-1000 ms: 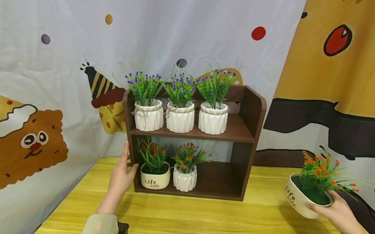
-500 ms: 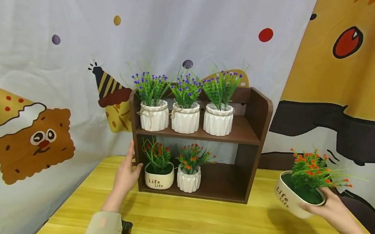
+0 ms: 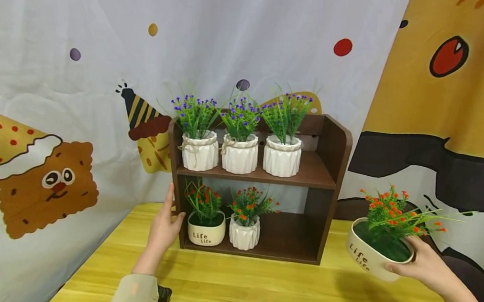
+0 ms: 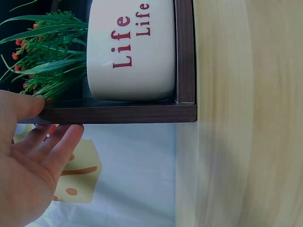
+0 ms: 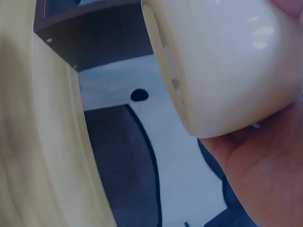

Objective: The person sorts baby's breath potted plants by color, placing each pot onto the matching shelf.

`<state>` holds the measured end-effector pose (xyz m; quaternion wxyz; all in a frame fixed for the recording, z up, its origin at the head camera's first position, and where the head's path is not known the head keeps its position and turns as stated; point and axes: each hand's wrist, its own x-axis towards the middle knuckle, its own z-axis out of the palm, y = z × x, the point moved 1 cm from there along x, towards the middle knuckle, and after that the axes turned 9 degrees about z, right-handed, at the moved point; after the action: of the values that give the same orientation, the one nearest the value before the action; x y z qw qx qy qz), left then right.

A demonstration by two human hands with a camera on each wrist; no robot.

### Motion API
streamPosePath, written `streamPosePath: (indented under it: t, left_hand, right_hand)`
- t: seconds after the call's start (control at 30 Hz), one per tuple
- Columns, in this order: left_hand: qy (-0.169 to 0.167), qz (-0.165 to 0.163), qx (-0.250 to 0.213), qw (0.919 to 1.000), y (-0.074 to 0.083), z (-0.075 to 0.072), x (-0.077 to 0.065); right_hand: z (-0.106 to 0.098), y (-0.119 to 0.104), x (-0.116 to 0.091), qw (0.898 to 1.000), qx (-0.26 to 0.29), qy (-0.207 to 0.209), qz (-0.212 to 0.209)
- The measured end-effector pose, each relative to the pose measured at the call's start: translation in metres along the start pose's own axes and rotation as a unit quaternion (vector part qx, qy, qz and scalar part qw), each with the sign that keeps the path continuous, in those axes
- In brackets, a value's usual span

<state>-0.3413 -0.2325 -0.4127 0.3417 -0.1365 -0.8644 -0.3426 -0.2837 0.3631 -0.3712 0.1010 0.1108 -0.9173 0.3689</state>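
My left hand is at the left side panel of a dark brown two-tier shelf. In the left wrist view its thumb lies on the inner side of that panel and the fingers against the outer side, pinching it. Off to the right, my right hand grips a cream oval flowerpot lettered "Life", tilted and raised over the table, with artificial orange flowers in it. The right wrist view shows the pot's underside and the palm beneath its wall.
Three white fluted pots of purple flowers line the upper tier. Below stand another cream "Life" pot and a white fluted pot, both with orange flowers. The yellow wood table meets a printed cloth backdrop behind.
The right hand has carried the flowerpot a little left, towards the shelf. The left hand keeps its place at the shelf's side; the head view has swung slightly.
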Motion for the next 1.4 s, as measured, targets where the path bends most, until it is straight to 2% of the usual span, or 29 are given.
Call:
streamPosePath:
  t: [0.13, 0.27, 0.43, 0.53, 0.67, 0.77, 0.9, 1.03, 1.2, 1.4]
  left_hand:
    - [-0.002, -0.004, -0.001, 1.0, -0.001, 0.001, 0.0]
    - [-0.003, -0.003, -0.006, 1.0, 0.0, 0.0, 0.001]
    - [0.003, 0.003, -0.009, 0.9999, 0.0, -0.001, 0.0]
    - [0.005, 0.008, -0.008, 0.9999, 0.0, -0.001, 0.0]
    - [0.009, 0.011, -0.006, 0.9999, 0.0, -0.001, 0.0]
    - [0.006, 0.005, -0.008, 0.9999, 0.0, -0.001, -0.001]
    - [0.003, 0.001, -0.008, 1.0, 0.001, -0.001, -0.001]
    - [0.006, 0.006, -0.008, 0.9999, 0.001, -0.001, 0.0]
    - [0.005, 0.007, -0.008, 0.9999, 0.001, -0.001, 0.0]
    - [0.007, 0.011, -0.003, 0.9999, 0.0, 0.0, 0.0]
  right_hand:
    - [0.001, -0.008, -0.002, 0.999, 0.029, -0.016, -0.025]
    - [0.005, -0.017, -0.004, 0.998, 0.017, -0.015, -0.054]
    - [0.015, -0.028, -0.007, 0.998, -0.013, -0.019, -0.058]
    - [0.022, -0.035, -0.007, 0.998, -0.007, -0.033, -0.056]
    - [0.031, -0.043, -0.005, 0.995, 0.021, -0.063, -0.077]
    - [0.037, -0.047, -0.003, 0.989, 0.051, -0.093, -0.105]
    - [0.045, -0.054, -0.001, 0.983, 0.075, -0.116, -0.119]
    - [0.056, -0.059, 0.001, 0.981, 0.085, -0.129, -0.114]
    - [0.071, -0.062, 0.005, 0.979, 0.102, -0.154, -0.085]
    - [0.092, -0.063, 0.011, 0.983, 0.1, -0.133, -0.081]
